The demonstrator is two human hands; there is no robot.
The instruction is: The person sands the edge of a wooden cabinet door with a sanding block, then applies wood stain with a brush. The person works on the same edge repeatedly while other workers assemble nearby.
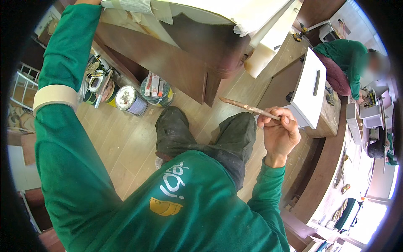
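My right hand (282, 133) is raised in front of me at the right, with fingers and thumb pinched round a thin brown wooden stick (247, 107). The stick points left and its far end tapers. My left arm reaches up to the top edge, where only a sliver of my left hand (88, 1) shows beside the masked rim of a dark reddish-brown wooden counter (168, 56). Its fingers are out of sight. A roll of masking tape (55, 97) sits round my left forearm like a cuff. Pale masking paper (128, 5) lies along the counter's upper edge.
Paint cans (131, 101) and a bucket (161, 98) holding boxes stand on the wood-look floor left of my knees. A white-fronted drawer cabinet (310, 90) stands close beyond my right hand. Another person in green (342, 56) bends over at the far right. A curved workbench (325, 176) runs along my right.
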